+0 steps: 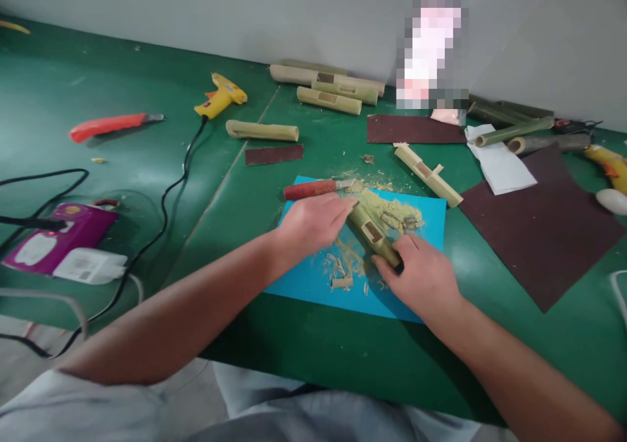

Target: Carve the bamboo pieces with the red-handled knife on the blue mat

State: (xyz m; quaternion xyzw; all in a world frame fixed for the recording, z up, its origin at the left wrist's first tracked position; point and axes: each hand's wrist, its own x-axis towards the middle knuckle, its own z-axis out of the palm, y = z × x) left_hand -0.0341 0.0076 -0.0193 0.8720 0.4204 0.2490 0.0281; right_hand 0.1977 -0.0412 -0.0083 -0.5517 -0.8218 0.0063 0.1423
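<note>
A short bamboo tube [363, 225] with a rectangular window cut in its side is held at a slant over a blue sheet [431, 223]. My right hand [425, 273] is closed around its near end. At the far end, the fingers of my left hand [316, 221] are closed against the tube; whether a small piece lies under them I cannot tell. Just beyond my left hand lies a carving knife [313, 189] with a red handle. Pale bamboo shavings [386, 208] and a small curved offcut [341, 283] are scattered on the sheet.
Behind are several cut bamboo tubes [329, 100], brown sandpaper sheets [539, 233], a white paper [504, 161] and a blurred-out upright object [431, 50]. To the left are a yellow glue gun [220, 97], a red utility knife [110, 126] and a purple power strip [68, 233] with cords.
</note>
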